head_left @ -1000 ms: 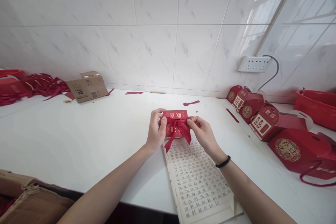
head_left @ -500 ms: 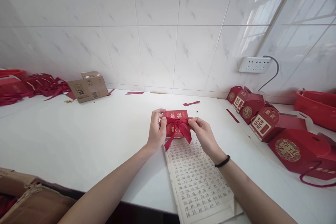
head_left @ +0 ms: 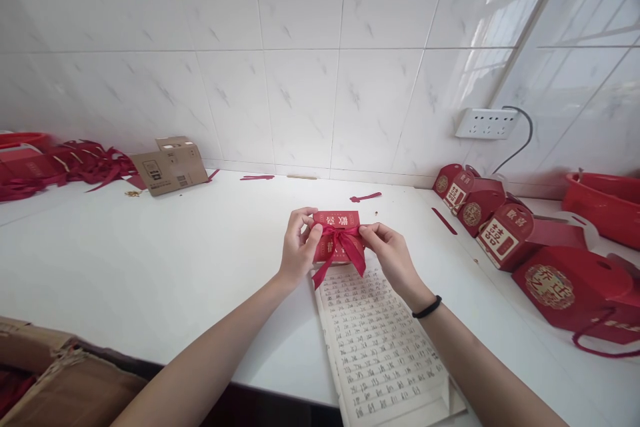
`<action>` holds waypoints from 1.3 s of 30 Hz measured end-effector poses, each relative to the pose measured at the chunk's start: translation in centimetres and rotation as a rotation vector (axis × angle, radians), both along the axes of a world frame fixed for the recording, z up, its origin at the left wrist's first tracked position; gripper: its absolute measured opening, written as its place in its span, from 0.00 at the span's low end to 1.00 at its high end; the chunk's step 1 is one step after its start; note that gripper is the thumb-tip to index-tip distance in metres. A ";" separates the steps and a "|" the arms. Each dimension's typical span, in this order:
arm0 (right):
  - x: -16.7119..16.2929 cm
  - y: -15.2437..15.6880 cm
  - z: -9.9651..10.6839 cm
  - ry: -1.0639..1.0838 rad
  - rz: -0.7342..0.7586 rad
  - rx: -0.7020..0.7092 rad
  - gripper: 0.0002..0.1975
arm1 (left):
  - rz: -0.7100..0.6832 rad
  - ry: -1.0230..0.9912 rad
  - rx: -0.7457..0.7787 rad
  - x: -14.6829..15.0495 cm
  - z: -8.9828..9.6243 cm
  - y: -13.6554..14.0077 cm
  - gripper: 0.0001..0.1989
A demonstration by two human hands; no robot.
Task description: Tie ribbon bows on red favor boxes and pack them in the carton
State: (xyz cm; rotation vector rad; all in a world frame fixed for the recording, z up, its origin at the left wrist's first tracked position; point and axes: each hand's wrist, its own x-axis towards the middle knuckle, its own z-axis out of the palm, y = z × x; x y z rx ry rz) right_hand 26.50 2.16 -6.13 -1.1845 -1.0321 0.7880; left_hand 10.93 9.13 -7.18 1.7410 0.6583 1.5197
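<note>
A small red gift box (head_left: 336, 217) with gold lettering lies at the middle of the white table, at the far end of an open notebook (head_left: 380, 347) full of handwriting. Around the box runs a red ribbon (head_left: 353, 257), tied in a bow at the front with two tails hanging towards me. My left hand (head_left: 301, 243) is closed on the bow's left loop, thumb in front, beside the box's left side. On the right, my right hand (head_left: 387, 247) pinches the right loop between thumb and fingertips. A black band circles my right wrist.
Several red gift boxes (head_left: 555, 287) stand along the right, near a red basin (head_left: 605, 207). A folded cardboard piece (head_left: 173, 169) and a heap of red ribbons (head_left: 95, 163) lie back left. An open carton (head_left: 75, 380) sits front left. A power strip (head_left: 487, 124) hangs on the tiled wall.
Hardly anything differs. Both hands hold the bow as before, and the whole view has shifted very slightly.
</note>
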 end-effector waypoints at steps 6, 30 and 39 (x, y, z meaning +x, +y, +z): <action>0.0 0.0 0.0 -0.023 0.002 -0.017 0.19 | 0.032 0.041 -0.011 0.1 0.1 -0.2 0.10; 0.0 0.0 -0.1 -0.029 -0.008 -0.001 0.19 | -0.016 -0.031 -0.035 -0.1 0.3 0.0 0.10; 0.1 0.0 -0.1 -0.023 0.000 -0.009 0.18 | -0.028 -0.035 -0.040 -0.1 0.3 0.0 0.09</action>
